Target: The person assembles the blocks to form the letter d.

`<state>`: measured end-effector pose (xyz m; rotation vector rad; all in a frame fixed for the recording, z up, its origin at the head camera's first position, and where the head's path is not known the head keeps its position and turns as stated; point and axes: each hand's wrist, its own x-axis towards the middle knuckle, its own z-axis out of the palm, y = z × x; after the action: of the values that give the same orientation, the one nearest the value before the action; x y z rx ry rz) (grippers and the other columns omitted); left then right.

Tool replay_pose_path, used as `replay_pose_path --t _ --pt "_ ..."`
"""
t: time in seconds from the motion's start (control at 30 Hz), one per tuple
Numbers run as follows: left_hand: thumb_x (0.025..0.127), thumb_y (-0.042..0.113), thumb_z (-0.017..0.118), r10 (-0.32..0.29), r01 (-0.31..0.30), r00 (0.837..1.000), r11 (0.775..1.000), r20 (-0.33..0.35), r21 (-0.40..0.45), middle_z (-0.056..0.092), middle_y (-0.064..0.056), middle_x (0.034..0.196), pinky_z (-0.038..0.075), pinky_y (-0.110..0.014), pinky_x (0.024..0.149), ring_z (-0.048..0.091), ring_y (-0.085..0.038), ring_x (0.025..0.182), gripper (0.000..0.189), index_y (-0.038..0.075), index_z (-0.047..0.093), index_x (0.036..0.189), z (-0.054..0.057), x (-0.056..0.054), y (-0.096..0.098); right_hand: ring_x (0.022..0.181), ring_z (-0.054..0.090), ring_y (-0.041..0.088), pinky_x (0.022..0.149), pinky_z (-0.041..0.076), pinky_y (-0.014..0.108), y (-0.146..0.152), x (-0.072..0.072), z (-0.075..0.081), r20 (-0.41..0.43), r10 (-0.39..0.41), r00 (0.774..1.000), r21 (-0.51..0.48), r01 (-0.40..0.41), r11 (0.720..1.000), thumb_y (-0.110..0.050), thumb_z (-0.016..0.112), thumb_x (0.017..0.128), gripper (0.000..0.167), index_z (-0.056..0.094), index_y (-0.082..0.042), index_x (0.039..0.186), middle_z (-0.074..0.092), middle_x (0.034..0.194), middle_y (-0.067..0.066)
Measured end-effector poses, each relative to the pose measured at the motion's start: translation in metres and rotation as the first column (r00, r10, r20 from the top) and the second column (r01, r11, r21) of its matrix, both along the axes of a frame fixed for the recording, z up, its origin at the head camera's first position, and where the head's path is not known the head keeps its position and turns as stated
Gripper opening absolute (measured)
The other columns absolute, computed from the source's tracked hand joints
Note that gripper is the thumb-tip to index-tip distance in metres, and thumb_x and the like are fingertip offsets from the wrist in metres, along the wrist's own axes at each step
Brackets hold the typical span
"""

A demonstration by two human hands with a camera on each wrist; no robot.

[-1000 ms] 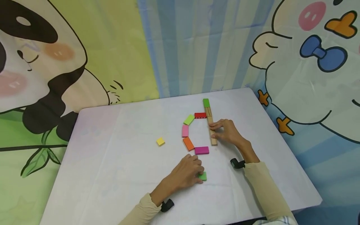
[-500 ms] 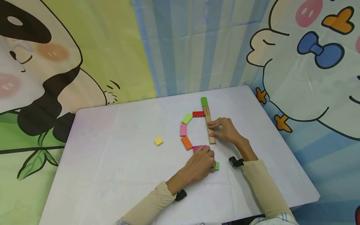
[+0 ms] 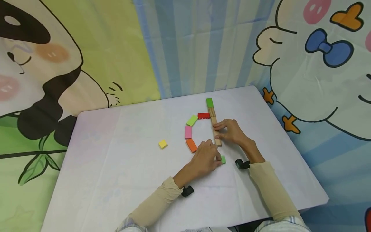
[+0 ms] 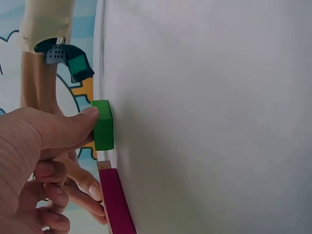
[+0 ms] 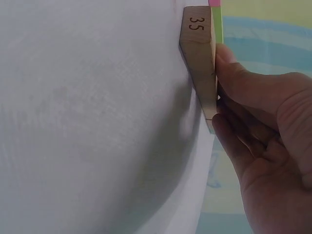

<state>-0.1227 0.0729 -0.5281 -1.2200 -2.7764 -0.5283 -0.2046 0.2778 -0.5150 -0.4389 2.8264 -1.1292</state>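
Observation:
My left hand (image 3: 204, 160) pinches a green block (image 4: 103, 126) between thumb and finger, just above or on the white table. Beside that block in the left wrist view lies a magenta block (image 4: 117, 202); in the head view the hand covers it. Fingertips of my right hand (image 3: 232, 132) rest on the upper face of a plain wooden block (image 5: 200, 58) stamped 35. This block belongs to a straight row of wooden pieces (image 3: 212, 112), which has a green block (image 3: 209, 102) at its far end.
A curve of red (image 3: 204, 116), lime (image 3: 192, 120), pink (image 3: 188, 132) and orange (image 3: 191, 145) blocks extends left from the row. Farther left, a yellow block (image 3: 163, 144) lies alone on the white table (image 3: 116, 180). A printed cloth backdrop (image 3: 188, 48) hangs behind.
The left hand has carried the green block rightward and away from the person, near the wooden row's close end, covering the magenta block. The right hand stays on the wooden block. The head view has shifted slightly.

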Motion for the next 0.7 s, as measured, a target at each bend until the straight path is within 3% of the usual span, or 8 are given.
replay_pose_path --t 0.4,0.7 --pt "0.083 0.038 0.097 0.048 -0.051 0.998 0.996 0.045 0.072 0.071 0.012 0.079 0.031 -0.025 0.072 0.044 -0.01 0.082 0.013 0.028 0.09 0.087 0.002 -0.022 0.002 0.129 0.068 0.038 0.126 0.034 0.064 -0.003 0.0 0.005 -0.048 0.039 0.998 0.057 -0.037 0.998 -0.006 0.096 0.081 0.041 0.082 0.001 0.118 0.079 0.132 0.015" --pt "0.084 0.038 0.095 0.057 -0.058 0.998 0.996 0.015 0.065 0.068 0.012 0.076 0.03 -0.025 0.072 0.044 -0.011 0.081 0.011 0.028 0.09 0.086 0.002 -0.026 0.002 0.13 0.068 0.038 0.125 0.033 0.065 -0.003 0.003 0.008 -0.057 0.047 0.997 0.079 -0.043 0.996 -0.006 0.095 0.081 0.041 0.082 0.001 0.119 0.079 0.132 0.015"
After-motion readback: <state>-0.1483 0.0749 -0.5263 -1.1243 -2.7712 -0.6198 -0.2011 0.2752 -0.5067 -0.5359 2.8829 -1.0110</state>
